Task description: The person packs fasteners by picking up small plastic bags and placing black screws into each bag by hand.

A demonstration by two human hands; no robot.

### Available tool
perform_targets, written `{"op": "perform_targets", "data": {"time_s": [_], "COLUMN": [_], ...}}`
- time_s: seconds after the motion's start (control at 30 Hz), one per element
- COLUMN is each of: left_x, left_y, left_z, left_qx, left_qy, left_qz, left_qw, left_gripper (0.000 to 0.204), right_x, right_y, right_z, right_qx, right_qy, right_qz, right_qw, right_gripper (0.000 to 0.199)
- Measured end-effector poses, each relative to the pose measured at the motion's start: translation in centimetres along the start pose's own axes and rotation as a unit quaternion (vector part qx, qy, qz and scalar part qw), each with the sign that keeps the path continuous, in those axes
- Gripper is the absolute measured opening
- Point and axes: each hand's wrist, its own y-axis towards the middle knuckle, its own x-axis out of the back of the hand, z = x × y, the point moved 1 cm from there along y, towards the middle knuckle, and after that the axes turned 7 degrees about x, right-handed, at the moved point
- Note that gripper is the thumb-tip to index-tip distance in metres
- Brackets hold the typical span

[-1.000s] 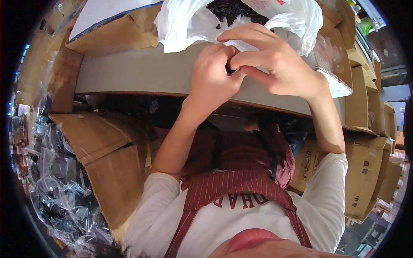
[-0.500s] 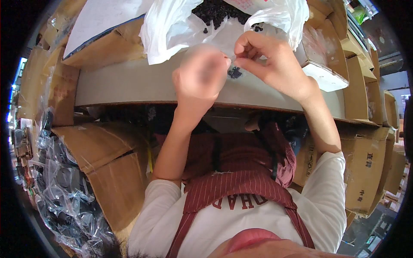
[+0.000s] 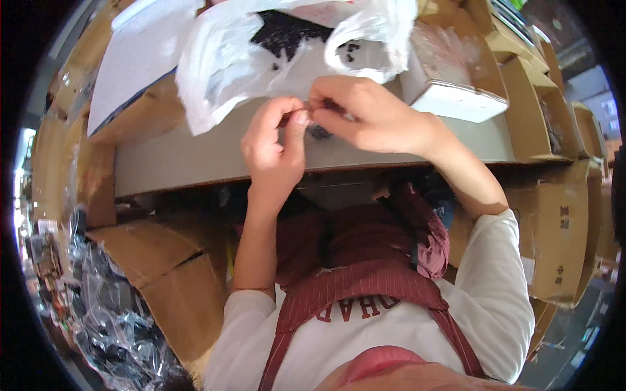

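Observation:
Over the table's front part, my left hand (image 3: 277,138) and my right hand (image 3: 368,112) meet fingertip to fingertip. Both are closed in a pinch. Whatever sits between the fingertips is too small and too covered to make out. Just below my right fingers, a few small black pieces (image 3: 318,132) lie on the grey tabletop (image 3: 189,153). Behind my hands a white plastic bag (image 3: 218,72) is spread open, holding a heap of small black parts (image 3: 287,32). Several loose black pieces (image 3: 352,51) rest on the bag's right side.
At the right stands a white-fronted cardboard box (image 3: 456,101) with clear plastic in it. A white sheet (image 3: 140,62) covers a carton at the left. Open cartons (image 3: 163,254) and clear-bagged dark goods (image 3: 111,306) crowd the lower left. More cartons (image 3: 554,228) stack up at the right.
My hands have come together and shifted left in the picture, with the fingertips now touching. The whole view has moved slightly, so the bag and boxes appear further left.

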Motion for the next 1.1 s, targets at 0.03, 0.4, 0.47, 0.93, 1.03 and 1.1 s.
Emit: {"op": "perform_targets", "data": {"time_s": [0.03, 0.4, 0.47, 0.93, 1.03, 1.1], "left_x": [-0.1, 0.6, 0.8, -0.4, 0.0, -0.1], "left_y": [0.0, 0.2, 0.3, 0.6, 0.5, 0.4], "left_z": [0.0, -0.5, 0.0, -0.6, -1.1, -1.1], "left_qx": [-0.01, 0.094, 0.077, 0.102, 0.144, 0.143], "left_qy": [0.006, -0.093, -0.125, -0.078, -0.043, -0.044], "left_qz": [0.008, 0.041, 0.006, 0.056, 0.067, 0.057], "left_qw": [1.0, 0.99, 0.989, 0.99, 0.986, 0.987], "left_gripper": [0.005, 0.007, 0.008, 0.009, 0.011, 0.01], "right_x": [0.0, 4.7, 8.9, 18.3, 18.8, 18.5], "right_y": [-0.4, -6.3, -9.8, -10.7, -7.1, -4.7], "right_z": [0.0, 2.2, 4.2, -3.5, -7.5, -8.3], "right_qx": [0.001, -0.116, -0.142, -0.202, -0.235, -0.404], "right_qy": [-0.003, 0.393, 0.381, -0.233, -0.456, -0.482], "right_qz": [-0.002, -0.045, -0.238, -0.235, -0.061, 0.098], "right_qw": [1.0, 0.911, 0.882, 0.922, 0.856, 0.772], "right_gripper": [0.013, 0.017, 0.014, 0.026, 0.029, 0.032]}}
